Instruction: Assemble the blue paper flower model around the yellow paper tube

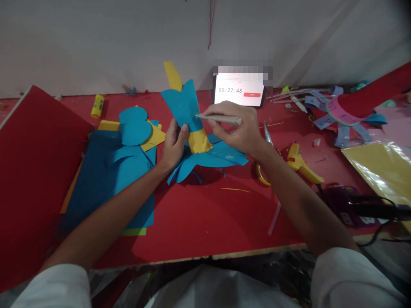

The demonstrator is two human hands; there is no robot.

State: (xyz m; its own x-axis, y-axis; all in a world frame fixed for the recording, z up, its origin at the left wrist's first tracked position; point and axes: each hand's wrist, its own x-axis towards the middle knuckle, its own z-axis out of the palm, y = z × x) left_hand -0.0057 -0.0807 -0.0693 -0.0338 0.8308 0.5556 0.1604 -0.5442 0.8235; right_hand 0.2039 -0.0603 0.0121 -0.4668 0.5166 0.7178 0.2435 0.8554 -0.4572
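My left hand (173, 143) grips the lower edge of an upright blue paper piece (183, 105) backed by a yellow paper strip (199, 141). My right hand (236, 128) is closed round a grey pen (218, 119), whose tip touches the blue paper's right side. More blue paper pieces (212, 158) lie on the red table (205, 214) under both hands.
A stack of blue and yellow sheets (112, 175) lies at left beside a red board (32, 171). A glue stick (97, 105) sits at back left. A phone showing a timer (239, 92) stands behind. Scissors (266, 137), a yellow glue gun (300, 162), a power strip (346, 205) and paper crafts (340, 115) lie right.
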